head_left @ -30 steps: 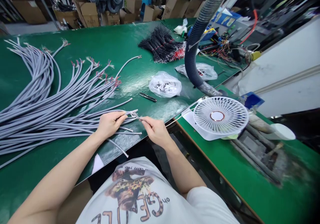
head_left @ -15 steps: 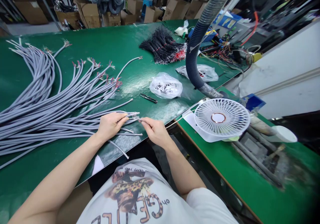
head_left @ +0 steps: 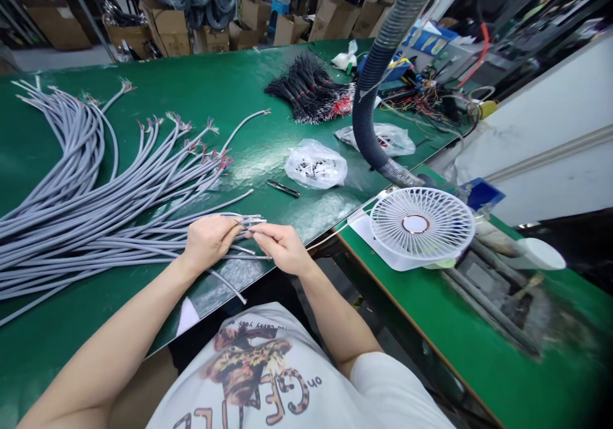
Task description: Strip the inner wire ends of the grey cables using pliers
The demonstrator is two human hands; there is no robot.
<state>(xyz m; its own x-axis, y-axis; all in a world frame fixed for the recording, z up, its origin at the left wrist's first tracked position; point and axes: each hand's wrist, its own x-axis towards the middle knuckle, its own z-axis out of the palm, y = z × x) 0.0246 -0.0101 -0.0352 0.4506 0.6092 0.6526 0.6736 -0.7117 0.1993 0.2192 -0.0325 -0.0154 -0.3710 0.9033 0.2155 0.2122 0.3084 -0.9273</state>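
Note:
Many grey cables lie in bundles across the green table, several with stripped ends showing thin coloured wires. My left hand is closed around one grey cable close to its end, at the front edge of the table. Against it, my right hand pinches the thin wires at that cable's tip; the fingers hide most of them. Other cable ends stick out beneath and beside both hands. Beyond the hands lies a small dark tool, like snips or a knife, close to a clear plastic bag of small parts.
A white fan stands on the side bench at right, under a ribbed dark hose. Black wire bundles lie further back, near a second plastic bag. Cardboard boxes line the floor behind the table.
My right hand has moved left, right up to my left hand, and now covers the wire tips that showed between them. My left hand has barely moved.

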